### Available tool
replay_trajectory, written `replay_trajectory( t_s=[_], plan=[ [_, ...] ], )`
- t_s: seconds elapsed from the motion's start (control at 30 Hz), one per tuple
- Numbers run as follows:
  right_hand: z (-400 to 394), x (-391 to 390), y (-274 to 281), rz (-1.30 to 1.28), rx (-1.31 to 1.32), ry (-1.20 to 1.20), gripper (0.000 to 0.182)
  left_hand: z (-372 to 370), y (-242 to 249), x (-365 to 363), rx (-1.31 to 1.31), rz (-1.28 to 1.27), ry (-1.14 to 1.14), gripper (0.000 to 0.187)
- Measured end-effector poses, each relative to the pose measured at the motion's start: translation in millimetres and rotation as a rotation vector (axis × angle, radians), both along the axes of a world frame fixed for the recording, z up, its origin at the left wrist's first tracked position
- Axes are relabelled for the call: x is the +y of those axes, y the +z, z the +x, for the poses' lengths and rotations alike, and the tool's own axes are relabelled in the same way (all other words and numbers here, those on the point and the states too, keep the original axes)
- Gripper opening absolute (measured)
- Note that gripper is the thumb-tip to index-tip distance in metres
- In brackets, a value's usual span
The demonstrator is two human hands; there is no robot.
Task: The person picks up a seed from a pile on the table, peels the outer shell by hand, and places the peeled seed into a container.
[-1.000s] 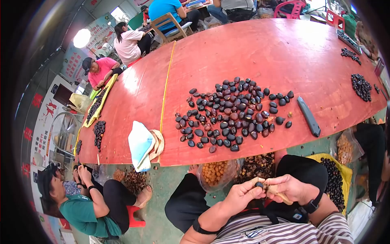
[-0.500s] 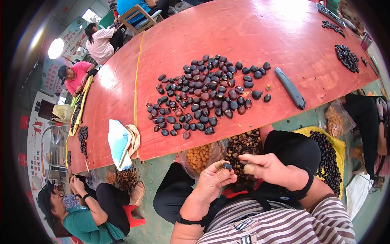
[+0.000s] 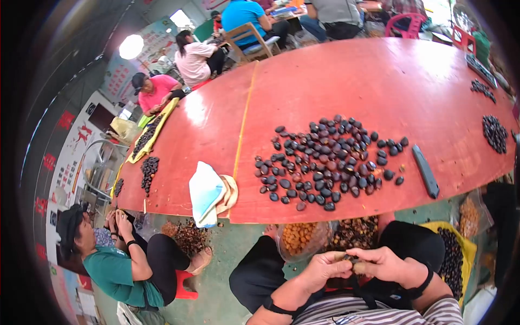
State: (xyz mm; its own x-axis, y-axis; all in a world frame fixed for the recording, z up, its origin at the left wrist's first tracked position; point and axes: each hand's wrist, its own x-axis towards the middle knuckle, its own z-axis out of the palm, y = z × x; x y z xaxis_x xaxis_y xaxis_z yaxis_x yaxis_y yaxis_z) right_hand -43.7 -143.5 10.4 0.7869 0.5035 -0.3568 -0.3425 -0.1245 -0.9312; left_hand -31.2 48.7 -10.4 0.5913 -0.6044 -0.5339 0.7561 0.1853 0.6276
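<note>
My left hand (image 3: 326,271) is closed in a pinch on a small dark nut (image 3: 353,259), mostly hidden by the fingertips. My right hand (image 3: 385,265) meets it from the other side, thumb and fingers pressed onto the same nut. Below and beyond the hands sit a clear bag of peeled orange-yellow kernels (image 3: 299,238) and a heap of broken brown shells (image 3: 355,234). On the red table ahead lies a spread pile of dark nuts (image 3: 325,162).
A dark grey flat tool (image 3: 426,172) lies right of the pile. A folded cloth bag (image 3: 208,195) rests at the table's (image 3: 303,81) near edge. A yellow sack of dark nuts (image 3: 452,260) stands at my right. A co-worker in green (image 3: 116,273) sits at left.
The view has swung left and up, so the table appears lower and further right. My hands, apart before with the nut in the left, have come together on it.
</note>
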Motion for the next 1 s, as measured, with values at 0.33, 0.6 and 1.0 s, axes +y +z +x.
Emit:
replay_trajectory(
  t_s=[0.33, 0.6, 1.0],
  plan=[
    [5, 0, 4, -0.024, 0.027, -0.08, 0.033, 1, -3, 3, -0.012, -0.116, 0.051, 0.025],
    [6, 8, 0, 0.16, 0.151, -0.011, 0.041, 1, -13, 10, 0.024, -0.199, 0.007, 0.028],
    [7, 24, -7, -0.007, 0.032, -0.174, 0.033, 3, -27, 6, -0.012, -0.194, 0.031, 0.03]
  ],
)
